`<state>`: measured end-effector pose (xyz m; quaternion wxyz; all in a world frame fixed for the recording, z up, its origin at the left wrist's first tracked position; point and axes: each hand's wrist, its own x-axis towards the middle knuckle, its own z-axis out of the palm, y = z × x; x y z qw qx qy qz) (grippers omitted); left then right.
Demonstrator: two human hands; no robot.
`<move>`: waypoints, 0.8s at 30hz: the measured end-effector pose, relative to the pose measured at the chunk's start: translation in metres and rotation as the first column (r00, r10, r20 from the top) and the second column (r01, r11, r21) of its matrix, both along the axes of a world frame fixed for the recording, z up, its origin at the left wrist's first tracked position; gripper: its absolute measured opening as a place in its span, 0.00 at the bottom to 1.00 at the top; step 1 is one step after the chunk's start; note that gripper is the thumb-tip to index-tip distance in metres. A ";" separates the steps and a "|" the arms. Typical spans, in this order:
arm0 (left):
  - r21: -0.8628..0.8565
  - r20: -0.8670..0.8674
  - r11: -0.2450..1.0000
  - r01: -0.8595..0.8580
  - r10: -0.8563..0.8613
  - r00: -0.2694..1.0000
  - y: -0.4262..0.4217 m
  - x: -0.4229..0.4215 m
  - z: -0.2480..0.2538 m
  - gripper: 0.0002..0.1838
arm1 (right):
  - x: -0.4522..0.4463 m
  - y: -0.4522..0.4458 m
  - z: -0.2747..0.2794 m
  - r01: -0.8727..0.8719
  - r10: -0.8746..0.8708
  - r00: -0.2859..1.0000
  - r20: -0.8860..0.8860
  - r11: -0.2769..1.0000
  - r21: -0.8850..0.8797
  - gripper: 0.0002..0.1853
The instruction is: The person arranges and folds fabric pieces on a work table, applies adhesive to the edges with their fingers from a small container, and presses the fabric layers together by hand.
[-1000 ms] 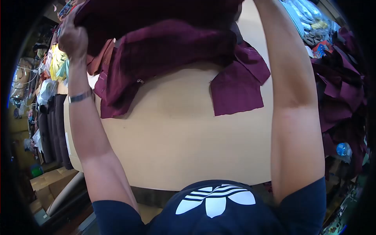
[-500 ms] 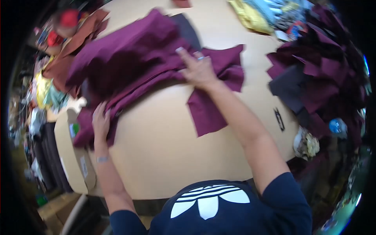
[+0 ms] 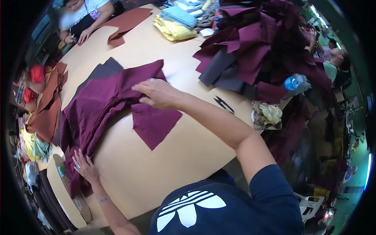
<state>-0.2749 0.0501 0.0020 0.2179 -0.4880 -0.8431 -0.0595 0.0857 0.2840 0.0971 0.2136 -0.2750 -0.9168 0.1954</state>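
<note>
A maroon garment (image 3: 100,94) lies spread across the left part of the table, its long folded edge curving towards me. My left hand (image 3: 85,169) rests on its near lower end, fingers spread. At its right part, my right hand (image 3: 159,94) lies on the cloth with fingers stretched out and the thumb apart. A loose maroon flap (image 3: 154,121) hangs towards me below the right hand; whether it is joined to the garment is hidden. Dark grey cloth (image 3: 102,71) shows from under the far side.
Small black thread snips (image 3: 224,105) lie right of my right hand. A large heap of maroon and grey cut pieces (image 3: 250,51) covers the right side. Folded yellow cloth (image 3: 172,30), brown pieces (image 3: 127,21) and a water bottle (image 3: 293,82) are around. Another person (image 3: 92,17) works at the far left.
The garment was raised and billowing; now it lies flatter, with more grey cloth showing. Both hands stay on it. My view has turned, bringing the far person and the heap further in.
</note>
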 end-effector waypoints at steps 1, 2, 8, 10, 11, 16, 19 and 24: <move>0.006 0.041 0.998 0.065 -0.066 0.997 -0.001 0.023 -0.001 0.23 | 0.025 -0.009 0.013 0.006 -0.005 0.999 0.054 1.000 -0.016 0.20; 0.012 0.086 0.991 0.130 -0.131 0.988 -0.003 0.050 -0.003 0.24 | 0.050 -0.018 0.026 0.013 -0.009 0.994 0.112 0.999 -0.035 0.20; -0.007 0.493 0.918 0.397 -0.342 0.800 -0.014 0.226 -0.028 0.26 | 0.195 -0.003 0.059 0.238 -0.245 0.969 0.013 0.951 0.198 0.13; -0.177 0.449 0.911 0.373 -0.263 0.854 -0.008 0.273 -0.017 0.25 | 0.239 0.016 0.085 0.325 -0.267 0.940 -0.213 0.889 0.322 0.17; -0.168 0.451 0.921 0.353 -0.246 0.858 -0.003 0.283 -0.014 0.25 | 0.262 0.031 0.098 0.376 -0.304 0.924 -0.231 0.829 0.413 0.18; -0.133 0.448 0.952 0.276 -0.190 0.874 0.005 0.303 -0.012 0.23 | 0.347 0.103 0.166 0.544 -0.455 0.772 -0.443 0.112 0.832 0.28; -0.098 0.423 0.964 0.246 -0.184 0.887 0.003 0.309 -0.012 0.22 | 0.384 0.138 0.184 0.756 -0.880 0.424 -0.212 0.215 0.618 0.52; -0.023 0.411 0.982 0.188 -0.162 0.897 -0.002 0.313 -0.017 0.21 | 0.431 0.188 0.205 0.757 -0.886 0.415 -0.209 0.208 0.619 0.39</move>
